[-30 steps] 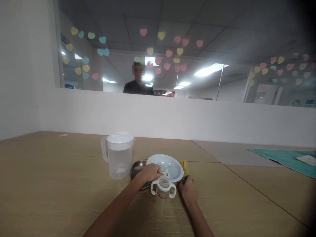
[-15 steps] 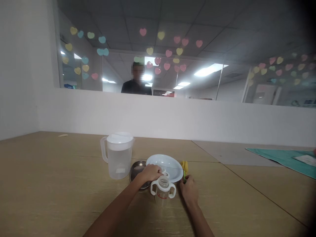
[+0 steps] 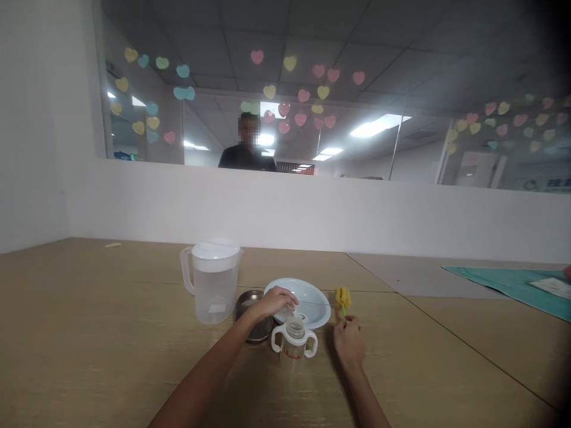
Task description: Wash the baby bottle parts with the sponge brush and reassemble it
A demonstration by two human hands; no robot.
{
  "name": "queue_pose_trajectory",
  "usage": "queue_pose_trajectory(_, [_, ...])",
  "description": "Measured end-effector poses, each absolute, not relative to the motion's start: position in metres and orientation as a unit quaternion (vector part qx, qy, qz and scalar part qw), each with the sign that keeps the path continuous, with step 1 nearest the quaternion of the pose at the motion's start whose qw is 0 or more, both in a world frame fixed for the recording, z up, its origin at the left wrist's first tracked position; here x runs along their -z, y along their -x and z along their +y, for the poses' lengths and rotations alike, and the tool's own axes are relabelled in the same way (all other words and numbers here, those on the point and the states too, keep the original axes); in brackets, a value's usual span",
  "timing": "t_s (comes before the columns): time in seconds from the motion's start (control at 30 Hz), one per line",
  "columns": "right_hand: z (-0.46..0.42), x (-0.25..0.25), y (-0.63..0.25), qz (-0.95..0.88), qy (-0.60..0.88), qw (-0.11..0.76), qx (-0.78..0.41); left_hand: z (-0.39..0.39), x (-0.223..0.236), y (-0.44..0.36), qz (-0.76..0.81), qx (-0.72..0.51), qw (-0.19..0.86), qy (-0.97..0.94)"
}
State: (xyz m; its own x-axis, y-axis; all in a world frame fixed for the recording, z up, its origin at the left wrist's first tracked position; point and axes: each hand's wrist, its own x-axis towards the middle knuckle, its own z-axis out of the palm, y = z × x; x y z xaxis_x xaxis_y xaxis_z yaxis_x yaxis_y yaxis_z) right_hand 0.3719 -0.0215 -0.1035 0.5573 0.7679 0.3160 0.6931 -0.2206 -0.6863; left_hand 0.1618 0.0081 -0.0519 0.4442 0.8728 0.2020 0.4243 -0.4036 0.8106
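Observation:
My right hand (image 3: 350,342) grips a bottle brush by its green handle, the yellow sponge head (image 3: 343,296) pointing away from me. Over the near left of a white bowl (image 3: 312,291) hovers my left hand (image 3: 279,301), its fingers loosely bent and apparently holding nothing. Just below its fingertips a white ring-like part (image 3: 301,317) lies in the bowl. Between my hands a clear baby bottle (image 3: 293,352) stands upright without a lid, with two white handles and red print. A metal dish (image 3: 250,298) is partly hidden under my left wrist.
A lidded translucent pitcher (image 3: 216,285) stands left of the dishes. At the far right a teal cloth (image 3: 491,278) lies under a pale packet (image 3: 552,288), beside part of a hand at the edge. Behind the wooden table, a person (image 3: 247,157) shows in the glass above the white wall.
My left hand has lifted off the white part in the bowl, its fingers loosening. My right hand has moved slightly right with the brush, whose yellow head now stands clear of the bowl's rim.

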Motion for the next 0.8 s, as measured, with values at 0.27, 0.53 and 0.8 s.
queue_pose_trajectory(0.27, [-0.026,0.09,-0.383,-0.435,0.738,0.515,-0.025,0.001,0.034,-0.162,0.341,-0.475,0.505,-0.635])
queue_pose_trajectory(0.53, [-0.041,0.089,-0.357,-0.678,0.473,0.542,0.151,-0.001,0.025,-0.166,0.374,-0.549,0.393,-0.635])
queue_pose_trajectory(0.8, [-0.035,0.096,-0.358,-0.648,0.531,0.519,0.171,-0.001,0.026,-0.164,0.343,-0.57,0.437,-0.606])
